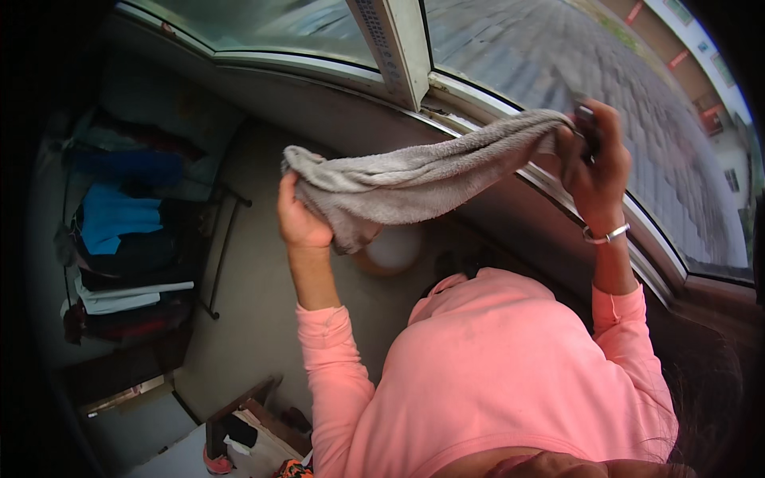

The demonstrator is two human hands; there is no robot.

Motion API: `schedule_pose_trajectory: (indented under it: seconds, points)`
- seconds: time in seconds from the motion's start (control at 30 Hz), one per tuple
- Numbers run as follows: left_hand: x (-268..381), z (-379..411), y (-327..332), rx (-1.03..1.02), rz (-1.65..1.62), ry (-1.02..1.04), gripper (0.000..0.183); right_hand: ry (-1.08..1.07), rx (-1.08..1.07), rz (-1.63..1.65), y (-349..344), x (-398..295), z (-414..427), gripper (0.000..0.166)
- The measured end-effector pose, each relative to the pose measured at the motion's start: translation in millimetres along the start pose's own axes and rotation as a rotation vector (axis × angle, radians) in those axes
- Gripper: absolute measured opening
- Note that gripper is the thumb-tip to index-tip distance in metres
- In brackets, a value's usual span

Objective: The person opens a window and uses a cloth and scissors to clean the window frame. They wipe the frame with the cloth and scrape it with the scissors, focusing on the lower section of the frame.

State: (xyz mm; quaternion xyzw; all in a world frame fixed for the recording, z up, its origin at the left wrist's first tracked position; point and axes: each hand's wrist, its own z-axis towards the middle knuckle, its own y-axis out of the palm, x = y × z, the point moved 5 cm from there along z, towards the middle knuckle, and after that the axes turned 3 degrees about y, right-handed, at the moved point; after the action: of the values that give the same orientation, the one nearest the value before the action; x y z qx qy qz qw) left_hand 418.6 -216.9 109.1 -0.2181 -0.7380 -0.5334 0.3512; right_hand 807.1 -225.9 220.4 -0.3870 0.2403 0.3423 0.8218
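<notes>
A grey, soft towelling cloth [418, 179] stretches between my two hands in front of the window, sagging slightly in folds. My left hand [306, 222] grips its left end, with a loose corner hanging below the fingers. At the other end, my right hand [606, 164] is raised near the window frame and wears a silver bangle [606, 235] at the wrist. A small dark object [588, 130] is also in the right hand. Motion blur hides what it is, and a faint thin shape extends from it towards the pane. The cloth's right end meets the fingers there.
The white window frame [406, 54] and its sill track [466, 113] run just beyond the cloth. Left stands a clothes rack [222, 251] hung with garments, including a blue one [122, 215]. A round pale container [394, 248] sits on the floor [251, 334] below. Tiled roofing [597, 89] lies outside.
</notes>
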Motion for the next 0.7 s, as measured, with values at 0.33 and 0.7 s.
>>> schedule_pose_trajectory:
  seconds: [0.33,0.7]
  points:
    - [-72,20,32,-0.236,0.238,-0.038,0.046,0.240,-0.562,-0.127,-19,11,-1,0.054]
    - [-140,15,84,-0.281,0.990,0.449,0.046,0.069,-0.964,-0.467,-20,10,1,0.053]
